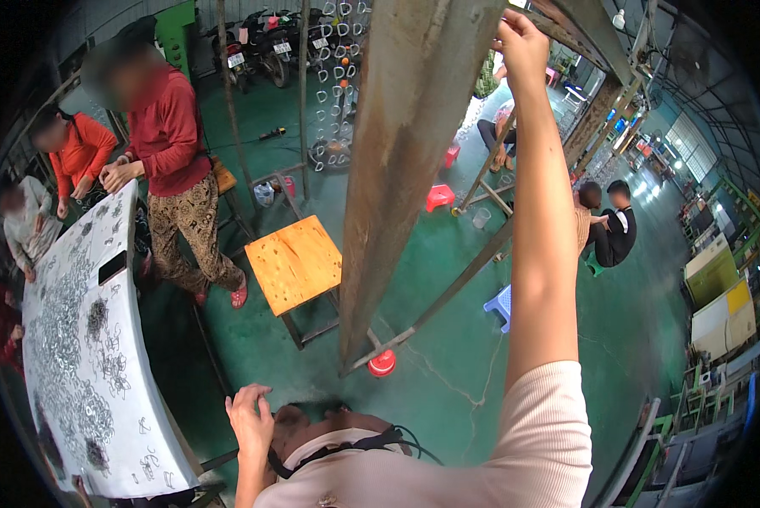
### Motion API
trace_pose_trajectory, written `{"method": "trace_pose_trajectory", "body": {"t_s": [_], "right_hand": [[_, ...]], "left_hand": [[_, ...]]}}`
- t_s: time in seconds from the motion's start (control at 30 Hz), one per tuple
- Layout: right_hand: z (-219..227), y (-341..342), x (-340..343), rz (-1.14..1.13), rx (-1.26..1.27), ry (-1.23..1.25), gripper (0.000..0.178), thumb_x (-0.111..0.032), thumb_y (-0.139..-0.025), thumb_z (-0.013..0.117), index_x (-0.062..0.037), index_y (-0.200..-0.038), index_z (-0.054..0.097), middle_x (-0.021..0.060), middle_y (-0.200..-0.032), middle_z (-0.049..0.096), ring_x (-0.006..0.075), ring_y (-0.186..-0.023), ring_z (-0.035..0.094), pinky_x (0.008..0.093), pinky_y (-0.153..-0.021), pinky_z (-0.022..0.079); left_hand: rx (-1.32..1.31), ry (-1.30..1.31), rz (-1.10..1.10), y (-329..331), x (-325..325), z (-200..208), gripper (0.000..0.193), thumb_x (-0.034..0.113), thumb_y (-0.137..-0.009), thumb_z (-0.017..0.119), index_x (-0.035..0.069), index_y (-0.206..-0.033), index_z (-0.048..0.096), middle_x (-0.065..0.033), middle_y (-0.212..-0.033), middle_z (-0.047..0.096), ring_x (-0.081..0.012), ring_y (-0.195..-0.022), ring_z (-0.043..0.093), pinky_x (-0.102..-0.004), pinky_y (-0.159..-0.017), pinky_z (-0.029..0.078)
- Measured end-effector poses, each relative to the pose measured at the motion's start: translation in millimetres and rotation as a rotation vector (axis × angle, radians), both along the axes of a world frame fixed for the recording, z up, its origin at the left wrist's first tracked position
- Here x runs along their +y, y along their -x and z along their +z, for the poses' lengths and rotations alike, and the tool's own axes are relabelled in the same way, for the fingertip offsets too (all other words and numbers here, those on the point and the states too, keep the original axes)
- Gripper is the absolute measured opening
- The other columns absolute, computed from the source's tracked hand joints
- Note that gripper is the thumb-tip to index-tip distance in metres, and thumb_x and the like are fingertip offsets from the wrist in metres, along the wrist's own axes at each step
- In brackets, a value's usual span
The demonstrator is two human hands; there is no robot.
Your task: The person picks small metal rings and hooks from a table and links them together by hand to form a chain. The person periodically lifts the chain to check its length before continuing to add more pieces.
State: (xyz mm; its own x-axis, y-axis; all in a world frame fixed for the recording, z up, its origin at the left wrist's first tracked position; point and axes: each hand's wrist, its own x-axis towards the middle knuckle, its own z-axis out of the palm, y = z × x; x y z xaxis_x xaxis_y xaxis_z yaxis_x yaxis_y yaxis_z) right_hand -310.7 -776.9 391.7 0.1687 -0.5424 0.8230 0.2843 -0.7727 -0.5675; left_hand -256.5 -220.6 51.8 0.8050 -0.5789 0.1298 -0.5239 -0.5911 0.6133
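My right arm stretches up, and my right hand [525, 44] is at the top beside the upper part of a thick rusty metal beam [410, 127]. Its fingers are bent and pinched together; what they hold, if anything, is too small to make out. Low in front of my body hangs my left hand [250, 425], its fingers loosely bent and apart with nothing in them. The left hand is nearest to the white-covered table [151, 398], without touching it. Small dark and silvery metal pieces [67, 339] are spread over that table.
A wooden-topped stool [295, 264] stands left of the beam. Slanting metal bars [448, 296], a red stool [439, 198], a blue stool [500, 306] and a red bowl [382, 364] are around it. Several people stand or sit at the table's far side; others sit low at right. Strings of rings [322, 76] hang behind.
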Motion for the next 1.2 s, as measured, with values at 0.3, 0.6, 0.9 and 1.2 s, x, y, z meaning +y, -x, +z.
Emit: {"method": "trace_pose_trajectory", "body": {"t_s": [0.3, 0.6, 0.9, 1.2], "right_hand": [[40, -40, -39, -0.391, 0.121, 0.074, 0.028, -0.012, -0.082, 0.065, 0.0019, -0.106, 0.058, 0.0075, -0.080, 0.062, 0.0118, -0.062, 0.057, 0.0253, -0.051, 0.046], [52, -54, -48, -0.438, 0.083, 0.129, 0.032, -0.011, -0.079, 0.068, 0.0011, -0.106, 0.055, 0.0085, -0.079, 0.061, 0.0133, -0.060, 0.056, 0.0269, -0.050, 0.046], [41, -42, -64, -0.421, -0.048, 0.160, 0.038, -0.010, -0.075, 0.070, 0.0004, -0.107, 0.052, 0.0094, -0.078, 0.059, 0.0147, -0.058, 0.055, 0.0286, -0.048, 0.045], [-263, -6, 32, -0.291, -0.333, -0.415, 0.023, -0.019, -0.089, 0.058, -0.0001, -0.099, 0.051, 0.0087, -0.085, 0.059, 0.0150, -0.063, 0.057, 0.0278, -0.056, 0.048]], "left_hand": [[0.035, 0.026, 0.108, -7, -4, -3, 0.016, 0.003, -0.081, 0.052, 0.007, -0.093, 0.063, -0.0086, -0.098, 0.063, -0.0296, -0.096, 0.058, -0.0571, -0.099, 0.031], [0.013, 0.018, 0.123, -9, -12, -8, 0.015, 0.004, -0.082, 0.053, 0.007, -0.093, 0.062, -0.0086, -0.098, 0.063, -0.0298, -0.096, 0.059, -0.0558, -0.099, 0.032], [-0.009, 0.058, 0.095, -21, -15, -12, 0.017, 0.005, -0.084, 0.052, 0.008, -0.096, 0.063, -0.0083, -0.100, 0.063, -0.0302, -0.098, 0.059, -0.0537, -0.097, 0.034], [-0.129, 0.024, 0.203, -49, 34, -47, 0.013, 0.001, -0.080, 0.053, 0.002, -0.088, 0.064, -0.0141, -0.087, 0.066, -0.0328, -0.077, 0.063, -0.0405, -0.071, 0.048]]}}
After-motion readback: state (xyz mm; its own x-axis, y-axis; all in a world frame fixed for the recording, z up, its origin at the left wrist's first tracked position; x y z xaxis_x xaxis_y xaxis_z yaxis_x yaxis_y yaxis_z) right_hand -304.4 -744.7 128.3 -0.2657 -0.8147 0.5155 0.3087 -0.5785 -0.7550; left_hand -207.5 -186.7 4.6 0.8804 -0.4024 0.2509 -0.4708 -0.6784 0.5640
